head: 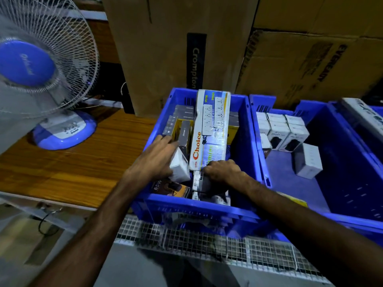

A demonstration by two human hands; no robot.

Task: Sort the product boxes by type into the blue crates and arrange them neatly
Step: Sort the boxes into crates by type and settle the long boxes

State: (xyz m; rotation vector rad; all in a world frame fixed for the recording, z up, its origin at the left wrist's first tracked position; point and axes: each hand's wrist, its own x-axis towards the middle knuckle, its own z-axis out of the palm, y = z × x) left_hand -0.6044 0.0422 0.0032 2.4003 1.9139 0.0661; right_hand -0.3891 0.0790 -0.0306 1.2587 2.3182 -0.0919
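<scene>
While right grip [221, 170] curls, Choice box [211, 129] just beyond

– What is sitting around the wooden tabletop [87, 162]?
– A blue-and-white table fan [41, 79] is standing on it. Behind it, a tall Crompton carton [176, 48] is leaning against Eveready cartons [310, 65].
– And in front of it?
– White wire mesh [207, 243] is running below its edge; dim light is falling everywhere.

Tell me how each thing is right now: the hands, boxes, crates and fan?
left hand: gripping a small white box
right hand: closed on a box, unclear which
Choice box: lying atop others
left crate: crowded
middle crate: partly filled
fan: spinning, blades blurred
</scene>
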